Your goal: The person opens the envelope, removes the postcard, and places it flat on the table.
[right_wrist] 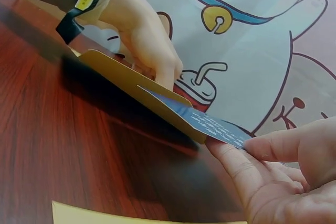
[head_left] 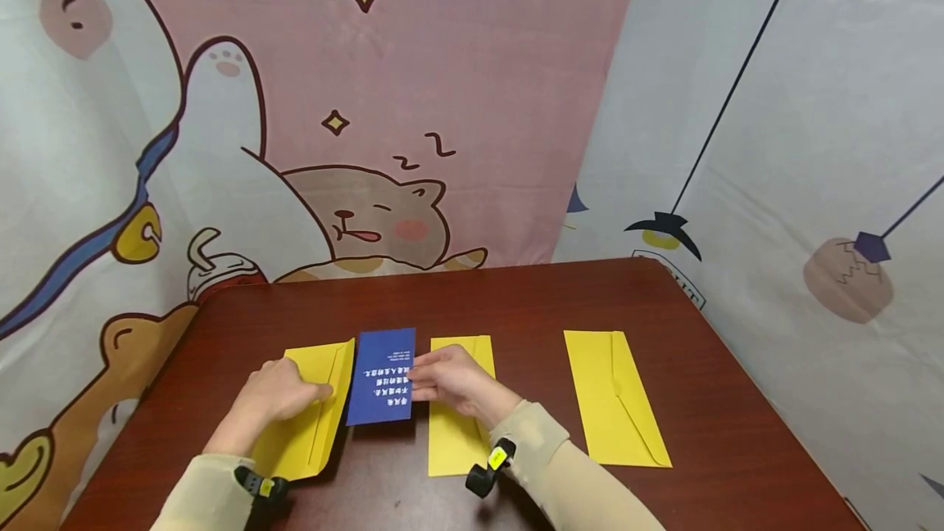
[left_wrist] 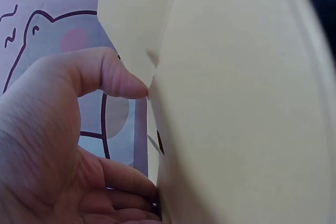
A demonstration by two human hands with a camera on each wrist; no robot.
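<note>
My left hand [head_left: 276,392] grips a yellow envelope [head_left: 291,445], its thumb lying across the face. In the left wrist view the envelope [left_wrist: 241,98] looks pale and fills the right side, with thumb and fingers at its edge. Between thumb and fingers, my right hand [head_left: 459,381] pinches the right edge of a blue card [head_left: 379,379] printed with white writing. The right wrist view shows this card [right_wrist: 202,119] tilted, its far end at the open side of the raised envelope [right_wrist: 118,76]. How far the card reaches inside cannot be seen clearly.
A second yellow envelope [head_left: 451,445] lies under my right hand and forearm. Farther right, another yellow envelope [head_left: 608,400] lies flat on the dark red wooden table [head_left: 531,293]. A cartoon-printed cloth [head_left: 509,105] hangs behind the table's back edge.
</note>
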